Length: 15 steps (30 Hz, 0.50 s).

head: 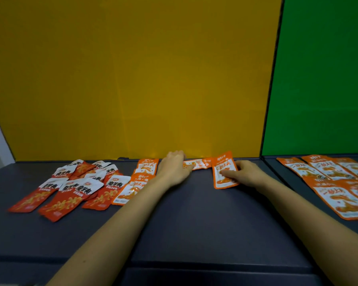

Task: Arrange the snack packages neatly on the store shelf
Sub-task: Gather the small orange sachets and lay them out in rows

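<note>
Gripping orange snack packet (223,169) at foot of yellow back panel (132,79), right hand (245,172) curls fingers round it; left hand (174,169) grasps sideways packet (197,164) against panel.

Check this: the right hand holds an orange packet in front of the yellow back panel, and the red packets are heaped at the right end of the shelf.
One thing is wrong. The head view shows the red packets heaped at the left end of the shelf, not the right. The right hand does hold an orange packet in front of the yellow back panel.
</note>
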Available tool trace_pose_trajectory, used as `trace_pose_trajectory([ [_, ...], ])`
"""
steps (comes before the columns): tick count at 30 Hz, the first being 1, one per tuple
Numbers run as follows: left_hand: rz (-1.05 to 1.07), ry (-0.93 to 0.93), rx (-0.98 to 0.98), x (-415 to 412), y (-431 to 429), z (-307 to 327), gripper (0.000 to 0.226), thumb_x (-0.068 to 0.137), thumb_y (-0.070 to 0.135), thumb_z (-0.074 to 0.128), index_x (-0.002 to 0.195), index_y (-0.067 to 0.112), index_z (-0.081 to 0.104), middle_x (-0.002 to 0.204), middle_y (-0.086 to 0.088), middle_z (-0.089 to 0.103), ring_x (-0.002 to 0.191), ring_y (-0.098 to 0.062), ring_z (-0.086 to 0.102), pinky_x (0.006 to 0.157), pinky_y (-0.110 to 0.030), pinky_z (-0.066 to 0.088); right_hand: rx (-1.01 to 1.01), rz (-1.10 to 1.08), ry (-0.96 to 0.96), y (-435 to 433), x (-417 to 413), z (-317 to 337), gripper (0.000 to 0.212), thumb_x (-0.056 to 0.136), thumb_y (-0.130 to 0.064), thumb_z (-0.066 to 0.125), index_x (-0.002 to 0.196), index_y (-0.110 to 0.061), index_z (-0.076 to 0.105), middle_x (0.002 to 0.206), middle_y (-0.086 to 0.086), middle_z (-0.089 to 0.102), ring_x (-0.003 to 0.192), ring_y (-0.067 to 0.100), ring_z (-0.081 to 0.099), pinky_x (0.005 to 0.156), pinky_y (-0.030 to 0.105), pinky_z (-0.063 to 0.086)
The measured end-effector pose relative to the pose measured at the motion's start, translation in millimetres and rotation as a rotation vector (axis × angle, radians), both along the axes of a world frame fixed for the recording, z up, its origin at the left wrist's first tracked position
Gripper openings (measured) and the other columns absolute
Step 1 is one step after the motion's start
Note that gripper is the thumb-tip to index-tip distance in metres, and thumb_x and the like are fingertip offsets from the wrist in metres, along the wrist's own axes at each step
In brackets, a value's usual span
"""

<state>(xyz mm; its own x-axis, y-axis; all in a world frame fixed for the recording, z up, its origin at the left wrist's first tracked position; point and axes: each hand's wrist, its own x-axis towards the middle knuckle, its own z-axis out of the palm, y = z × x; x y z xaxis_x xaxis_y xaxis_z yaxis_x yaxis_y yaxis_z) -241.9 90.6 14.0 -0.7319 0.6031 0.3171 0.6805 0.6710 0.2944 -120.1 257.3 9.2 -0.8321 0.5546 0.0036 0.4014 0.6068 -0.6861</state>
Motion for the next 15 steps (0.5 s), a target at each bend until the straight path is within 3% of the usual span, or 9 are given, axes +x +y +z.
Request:
trace_pose_trajectory([
  [7, 0.000, -0.065, -0.170, -5.6, 45.6, -11.3, 0.053, 0.096, 0.047, 0.037, 0.127, 0.005, 0.048, 0.134, -0.015, 0.050, 0.124, -0.031, 0.044, 0.101, -0.039, 0.033, -0.201, -0.079, 0.284, 10.5, 4.9, -8.2, 0.033, 0.091, -0.027, 0.057, 0.120, -0.011, 0.059, 0.119, 0.009, 0.066, 0.103, 0.024, 0.065, 0.096, 0.039, 0.049],
  [12, 0.044, -0.172, -0.158, -12.1, 42.2, -7.6, 0.073, 0.081, 0.058, 0.058, 0.133, 0.009, 0.045, 0.140, -0.013, 0.042, 0.131, -0.029, 0.033, 0.106, -0.041, 0.031, -0.215, -0.093, 0.344, 6.4, -2.9, -7.5, 0.033, 0.092, -0.028, 0.056, 0.120, -0.011, 0.058, 0.120, 0.009, 0.065, 0.103, 0.023, 0.065, 0.093, 0.038, 0.050],
  [14, 0.074, -0.262, -0.148, -9.2, 37.0, 0.8, 0.071, 0.072, 0.059, 0.067, 0.122, 0.010, 0.054, 0.137, -0.012, 0.045, 0.128, -0.028, 0.037, 0.103, -0.039, 0.036, -0.220, -0.093, 0.362, 4.8, -4.5, -6.6, 0.034, 0.092, -0.028, 0.056, 0.121, -0.011, 0.057, 0.121, 0.010, 0.065, 0.103, 0.024, 0.065, 0.093, 0.038, 0.050],
  [15, 0.078, -0.308, -0.147, -8.0, 33.5, 4.9, 0.059, 0.069, 0.058, 0.071, 0.107, 0.014, 0.059, 0.129, -0.011, 0.051, 0.121, -0.027, 0.043, 0.097, -0.036, 0.040, -0.226, -0.090, 0.372, 3.5, -5.2, -5.7, 0.034, 0.092, -0.027, 0.056, 0.122, -0.011, 0.057, 0.120, 0.010, 0.065, 0.102, 0.024, 0.065, 0.092, 0.038, 0.051],
])
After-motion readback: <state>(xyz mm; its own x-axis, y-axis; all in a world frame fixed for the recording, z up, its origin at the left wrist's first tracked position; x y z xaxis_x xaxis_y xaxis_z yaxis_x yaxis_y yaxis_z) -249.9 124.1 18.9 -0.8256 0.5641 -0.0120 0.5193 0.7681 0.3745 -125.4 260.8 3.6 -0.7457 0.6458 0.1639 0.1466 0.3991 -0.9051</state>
